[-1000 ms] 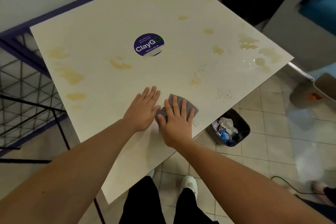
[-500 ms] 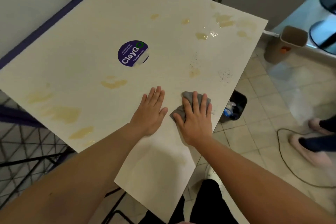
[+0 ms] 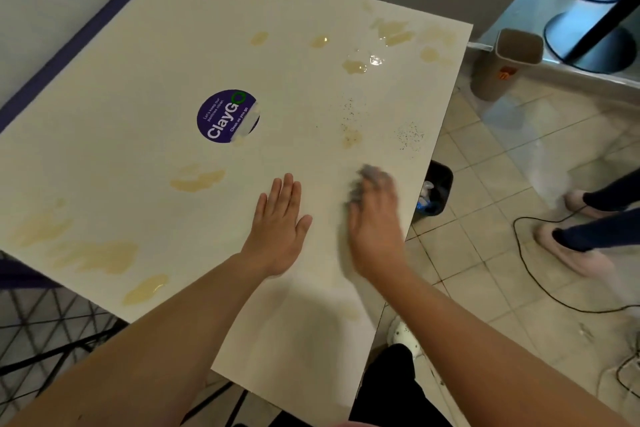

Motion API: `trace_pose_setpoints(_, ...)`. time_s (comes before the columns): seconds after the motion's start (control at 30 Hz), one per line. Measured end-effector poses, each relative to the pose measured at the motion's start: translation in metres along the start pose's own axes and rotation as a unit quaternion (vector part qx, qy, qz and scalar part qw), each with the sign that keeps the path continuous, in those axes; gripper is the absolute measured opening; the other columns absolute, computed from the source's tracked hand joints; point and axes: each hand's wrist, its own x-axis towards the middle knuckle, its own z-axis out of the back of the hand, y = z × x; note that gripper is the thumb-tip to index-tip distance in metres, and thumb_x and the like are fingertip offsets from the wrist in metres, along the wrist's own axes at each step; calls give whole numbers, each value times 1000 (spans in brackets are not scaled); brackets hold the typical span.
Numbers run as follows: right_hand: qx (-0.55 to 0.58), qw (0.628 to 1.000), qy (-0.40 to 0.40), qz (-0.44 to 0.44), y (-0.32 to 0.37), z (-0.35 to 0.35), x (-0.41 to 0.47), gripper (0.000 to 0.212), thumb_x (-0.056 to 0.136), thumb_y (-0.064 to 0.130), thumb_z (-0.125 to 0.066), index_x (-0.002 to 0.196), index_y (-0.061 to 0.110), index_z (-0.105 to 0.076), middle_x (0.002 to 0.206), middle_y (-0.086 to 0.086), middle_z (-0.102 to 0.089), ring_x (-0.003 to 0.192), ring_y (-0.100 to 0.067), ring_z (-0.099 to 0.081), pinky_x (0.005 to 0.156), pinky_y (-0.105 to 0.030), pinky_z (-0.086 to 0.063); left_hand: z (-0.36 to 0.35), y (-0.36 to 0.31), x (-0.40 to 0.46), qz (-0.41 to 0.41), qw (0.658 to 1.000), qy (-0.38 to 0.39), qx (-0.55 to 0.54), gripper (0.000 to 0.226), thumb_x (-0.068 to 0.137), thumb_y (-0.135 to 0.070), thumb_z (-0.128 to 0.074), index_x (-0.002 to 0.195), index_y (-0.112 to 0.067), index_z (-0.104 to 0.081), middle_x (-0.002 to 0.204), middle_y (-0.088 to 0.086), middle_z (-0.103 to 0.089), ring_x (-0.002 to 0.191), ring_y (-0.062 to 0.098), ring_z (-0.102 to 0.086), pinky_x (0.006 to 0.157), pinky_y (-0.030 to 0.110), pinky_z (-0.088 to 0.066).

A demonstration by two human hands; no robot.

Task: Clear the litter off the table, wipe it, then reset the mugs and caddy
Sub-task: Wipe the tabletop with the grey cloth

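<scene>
The cream table (image 3: pixel 145 87) carries yellow-brown spill patches (image 3: pixel 197 180), wet drops (image 3: pixel 356 64) near its far right corner and dark specks (image 3: pixel 408 135) by the right edge. A round purple ClayGo sticker (image 3: pixel 227 116) sits mid-table. My left hand (image 3: pixel 280 225) rests flat on the table, fingers straight. My right hand (image 3: pixel 375 222), blurred by motion, presses a grey cloth (image 3: pixel 372 177) against the table near its right edge; only the cloth's far end shows past my fingers. No mugs or caddy are in view.
A black bin (image 3: pixel 438 189) with litter stands on the tiled floor beside the table's right edge. A tan bin (image 3: pixel 505 62) stands farther back. Another person's feet (image 3: pixel 571 250) and a black cable (image 3: pixel 533 274) are at the right. A wire rack (image 3: pixel 38 329) is at the left.
My right hand has slid the cloth rightward toward the table's edge and is now blurred. My left hand stays flat on the table. The view has swung to the right.
</scene>
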Motion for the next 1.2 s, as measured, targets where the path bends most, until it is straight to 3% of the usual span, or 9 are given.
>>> trace_pose_setpoints(0.07,-63,991,86,79,20,-27,-2,44,100,20,-30,138,1,-39,152,-15,-29,145,-33,-12,120,-44,-8,0,0,0,-2,1000,-4,1,61,102,-42,-13,148,-18,20,154,-3,32,140,12,32,116,33,18)
trace_pose_setpoints(0.2,-125,980,145,51,2,-46,-1,57,99,36,-20,148,8,-27,159,-15,-13,147,-32,0,119,-42,2,1,1,2,-5,1000,-4,-6,62,102,-43,-14,148,-20,20,152,-5,33,140,12,33,115,32,19)
trace_pose_setpoints(0.37,-177,979,102,1,-52,-5,6,56,99,33,-14,141,4,-37,154,-13,-28,146,-29,-5,120,-46,-8,-1,1,0,-4,1000,0,-14,61,102,-41,-13,147,-20,23,152,-5,35,138,11,36,116,35,18)
trace_pose_setpoints(0.53,-88,986,12,-142,-80,40,2,41,101,17,-30,140,4,-36,151,-11,-29,143,-29,-13,120,-41,-10,-1,1,0,-4,1000,-5,-12,61,102,-41,-12,147,-19,24,153,-4,35,139,11,35,117,37,16)
trace_pose_setpoints(0.67,-32,999,29,-2,-30,19,10,34,96,12,-40,128,3,-47,145,-9,-38,141,-29,-23,117,-44,-17,-3,1,-1,-6,1000,-15,-12,61,103,-41,-14,148,-19,20,154,-4,33,140,12,33,117,36,16)
trace_pose_setpoints(0.8,-112,984,122,62,-9,-27,-4,52,100,31,-31,145,6,-33,157,-14,-20,147,-33,-5,119,-48,-12,-2,1,0,-7,1000,-18,-13,62,102,-42,-14,148,-20,20,153,-5,33,139,11,33,117,36,16)
trace_pose_setpoints(1.0,-130,989,66,-29,-66,11,5,42,99,20,-41,138,5,-43,151,-14,-34,143,-30,-10,119,-47,-12,-3,1,0,-5,1000,-14,-11,61,103,-41,-12,146,-19,24,152,-3,35,139,13,35,117,37,16)
trace_pose_setpoints(1.1,-86,985,53,-137,-85,35,13,45,99,13,-34,143,6,-34,155,-9,-24,144,-30,-12,119,-45,-15,-3,0,0,-3,1000,-18,-14,61,103,-41,-13,148,-18,21,154,-2,32,140,14,32,117,36,16)
trace_pose_setpoints(1.2,-53,995,9,-85,-55,38,22,44,97,5,-36,141,6,-35,152,-5,-26,143,-28,-15,118,-44,-17,4,-1,1,1,998,-44,-40,60,103,-40,-20,153,-17,5,160,-2,16,146,13,18,119,33,8)
